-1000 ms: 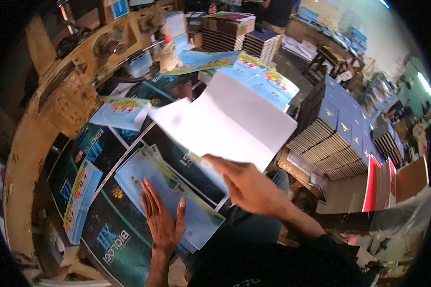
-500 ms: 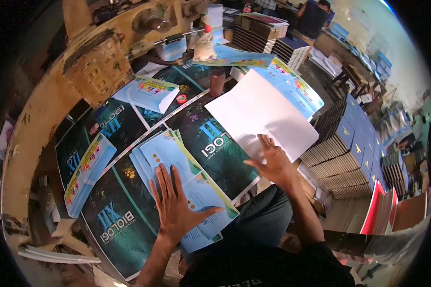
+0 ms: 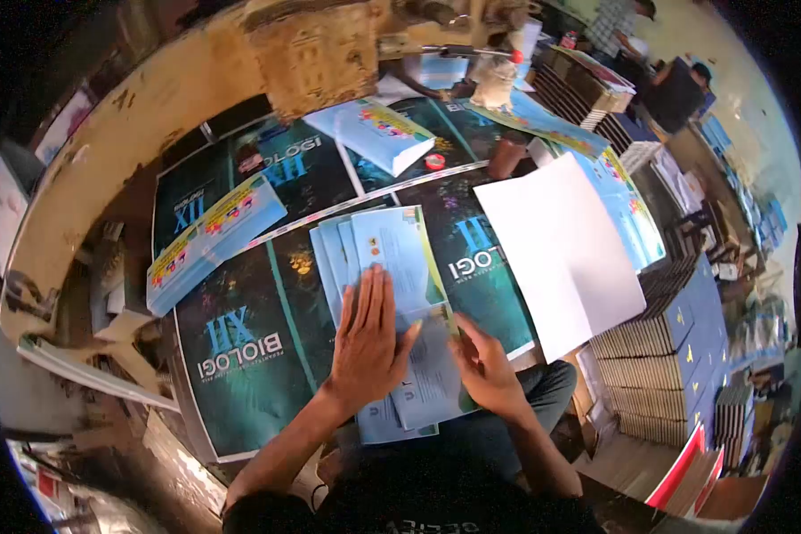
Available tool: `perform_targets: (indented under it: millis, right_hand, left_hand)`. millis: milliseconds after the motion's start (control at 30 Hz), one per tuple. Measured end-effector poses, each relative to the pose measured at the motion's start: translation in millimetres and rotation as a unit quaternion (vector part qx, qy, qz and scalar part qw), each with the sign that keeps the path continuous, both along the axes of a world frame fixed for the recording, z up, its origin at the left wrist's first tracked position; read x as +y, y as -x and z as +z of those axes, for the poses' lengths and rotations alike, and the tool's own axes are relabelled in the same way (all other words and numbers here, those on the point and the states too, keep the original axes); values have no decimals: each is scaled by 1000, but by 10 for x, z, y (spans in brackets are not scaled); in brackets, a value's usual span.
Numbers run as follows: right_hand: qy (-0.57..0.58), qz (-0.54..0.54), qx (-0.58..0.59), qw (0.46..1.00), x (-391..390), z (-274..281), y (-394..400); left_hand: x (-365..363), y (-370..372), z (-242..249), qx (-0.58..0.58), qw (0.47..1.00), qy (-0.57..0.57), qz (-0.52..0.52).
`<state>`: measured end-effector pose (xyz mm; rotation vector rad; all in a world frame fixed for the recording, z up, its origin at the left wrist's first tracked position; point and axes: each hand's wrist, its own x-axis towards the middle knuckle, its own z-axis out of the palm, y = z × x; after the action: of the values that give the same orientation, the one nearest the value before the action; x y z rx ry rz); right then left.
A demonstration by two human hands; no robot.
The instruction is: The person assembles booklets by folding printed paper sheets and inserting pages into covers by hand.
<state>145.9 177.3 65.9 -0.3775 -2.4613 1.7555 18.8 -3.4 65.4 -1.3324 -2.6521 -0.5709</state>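
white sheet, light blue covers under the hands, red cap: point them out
white sheet [image 3: 565, 254], head view, its bare middle
light blue covers [image 3: 392, 254], head view, top cover above the fingers
red cap [image 3: 434, 162], head view, its top

Glossy paper covers [image 3: 400, 258]; matt white sheet [image 3: 565, 249].

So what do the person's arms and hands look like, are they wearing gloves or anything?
No gloves. Both the left hand and the right hand are bare, with nothing on the fingers that I can make out, no ring or watch showing. The forearms are bare too, with no sleeves reaching them. Lower down there is a dark top with pale lettering, too small to read.
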Motion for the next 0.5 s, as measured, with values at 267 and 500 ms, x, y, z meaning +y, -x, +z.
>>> perform_targets:
  millis: [267,500]
  right_hand:
    - [-247,149,29,957,-251,271,-80]
    - [-329,169,12,929,-369,107,-85]
  left_hand:
    - [26,-35,6,11,999,39,26]
    - [153,611,-161,70,994,18,79]
